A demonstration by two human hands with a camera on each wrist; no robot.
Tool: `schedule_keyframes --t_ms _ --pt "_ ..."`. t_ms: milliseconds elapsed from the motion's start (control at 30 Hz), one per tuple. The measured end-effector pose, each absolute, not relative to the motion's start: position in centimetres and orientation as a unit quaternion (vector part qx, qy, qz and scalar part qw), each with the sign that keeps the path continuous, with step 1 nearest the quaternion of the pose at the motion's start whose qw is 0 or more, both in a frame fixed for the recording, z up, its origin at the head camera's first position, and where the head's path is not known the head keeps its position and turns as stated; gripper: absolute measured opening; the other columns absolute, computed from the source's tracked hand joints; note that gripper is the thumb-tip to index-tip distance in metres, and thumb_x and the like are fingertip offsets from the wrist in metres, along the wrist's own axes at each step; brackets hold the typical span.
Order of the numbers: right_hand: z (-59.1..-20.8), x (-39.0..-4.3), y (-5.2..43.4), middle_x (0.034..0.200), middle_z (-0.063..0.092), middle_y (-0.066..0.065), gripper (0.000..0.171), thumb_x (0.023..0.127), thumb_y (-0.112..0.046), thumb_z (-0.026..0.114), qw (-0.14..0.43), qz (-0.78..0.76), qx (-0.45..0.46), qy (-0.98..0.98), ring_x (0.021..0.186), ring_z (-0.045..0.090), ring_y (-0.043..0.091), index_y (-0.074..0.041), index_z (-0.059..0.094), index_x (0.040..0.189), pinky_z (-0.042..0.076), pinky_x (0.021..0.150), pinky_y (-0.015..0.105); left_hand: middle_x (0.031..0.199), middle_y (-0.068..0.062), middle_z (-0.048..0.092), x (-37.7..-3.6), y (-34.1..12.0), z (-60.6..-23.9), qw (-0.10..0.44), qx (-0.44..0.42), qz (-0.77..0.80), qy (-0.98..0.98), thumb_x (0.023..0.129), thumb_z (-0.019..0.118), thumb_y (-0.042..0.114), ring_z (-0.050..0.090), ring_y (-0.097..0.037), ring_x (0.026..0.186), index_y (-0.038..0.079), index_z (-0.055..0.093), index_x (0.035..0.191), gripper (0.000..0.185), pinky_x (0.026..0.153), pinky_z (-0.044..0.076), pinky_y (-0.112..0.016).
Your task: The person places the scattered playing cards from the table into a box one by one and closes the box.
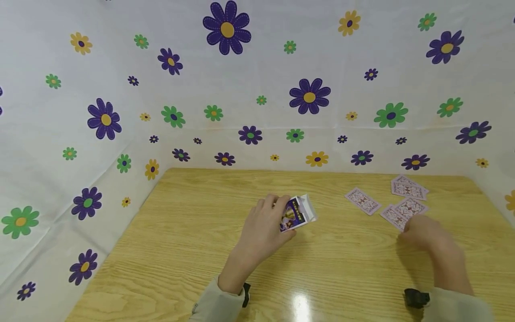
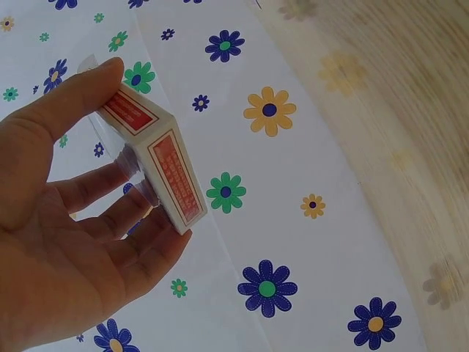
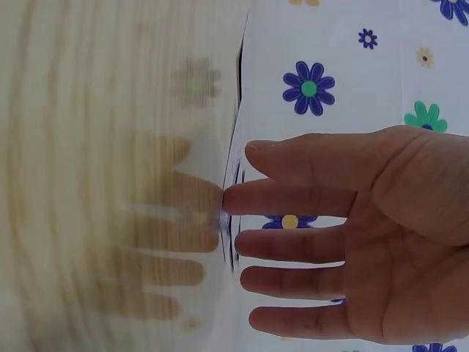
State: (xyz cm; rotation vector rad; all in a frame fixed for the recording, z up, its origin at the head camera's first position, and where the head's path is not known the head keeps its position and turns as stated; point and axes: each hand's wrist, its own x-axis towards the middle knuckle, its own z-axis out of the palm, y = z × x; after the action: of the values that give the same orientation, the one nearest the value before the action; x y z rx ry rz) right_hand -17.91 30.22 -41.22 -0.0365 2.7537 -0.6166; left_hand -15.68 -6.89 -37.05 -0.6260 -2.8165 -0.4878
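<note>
My left hand grips a playing card box above the middle of the table, with the thumb on one side and the fingers on the other. A white flap stands out at the box's right end. In the left wrist view, red printed panels cover the box's narrow sides. Over at the right, my right hand is at the near edge of two overlapping playing cards, hiding part of them. The right wrist view has its fingers straight, with their tips at thin card edges.
A single playing card lies back down, left of the overlapping pair. Behind them is another overlapping group of cards. The wooden table meets a flowered white cloth at the back and sides.
</note>
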Motion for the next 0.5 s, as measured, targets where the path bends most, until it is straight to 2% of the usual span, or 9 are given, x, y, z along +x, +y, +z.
schedule_keyframes --t_ms 133,200,333,500 --pt "-40.8 -18.1 29.1 0.075 0.061 0.006 0.017 0.083 -0.013 0.067 0.154 -0.211 -0.038 0.964 0.068 0.05 0.02 0.004 0.073 0.084 0.041 0.059 0.033 0.124 -0.011 0.058 -15.6 -6.9 -37.2 0.112 -0.215 -0.166 -0.956 0.078 0.086 0.032 0.057 -0.026 0.107 0.013 0.05 0.139 0.073 0.09 0.052 -0.042" --pt "-40.7 -18.1 28.6 0.08 0.066 0.007 0.017 0.081 -0.013 0.07 0.153 -0.208 -0.045 0.965 0.072 0.053 0.022 0.003 0.074 0.087 0.046 0.062 0.036 0.123 -0.011 0.058 -15.6 -6.9 -37.2 0.113 -0.216 -0.165 -0.956 0.078 0.086 0.032 0.057 -0.026 0.107 0.013 0.05 0.139 0.073 0.09 0.052 -0.042" --pt "-40.6 -18.1 27.9 0.084 0.068 0.009 0.017 0.08 -0.013 0.074 0.156 -0.213 -0.041 0.964 0.075 0.056 0.023 0.002 0.074 0.087 0.05 0.066 0.04 0.123 -0.011 0.058 -15.6 -6.9 -37.2 0.111 -0.217 -0.164 -0.956 0.078 0.086 0.032 0.057 -0.027 0.107 0.013 0.05 0.139 0.074 0.09 0.052 -0.042" --pt "-40.9 -18.3 27.5 0.085 0.067 0.01 0.017 0.081 -0.013 0.073 0.149 -0.21 -0.033 0.966 0.077 0.055 0.024 0.001 0.072 0.089 0.048 0.066 0.042 0.124 -0.01 0.057 -15.6 -7.0 -37.1 0.107 -0.215 -0.164 -0.957 0.078 0.085 0.033 0.057 -0.026 0.108 0.013 0.05 0.14 0.074 0.091 0.052 -0.042"
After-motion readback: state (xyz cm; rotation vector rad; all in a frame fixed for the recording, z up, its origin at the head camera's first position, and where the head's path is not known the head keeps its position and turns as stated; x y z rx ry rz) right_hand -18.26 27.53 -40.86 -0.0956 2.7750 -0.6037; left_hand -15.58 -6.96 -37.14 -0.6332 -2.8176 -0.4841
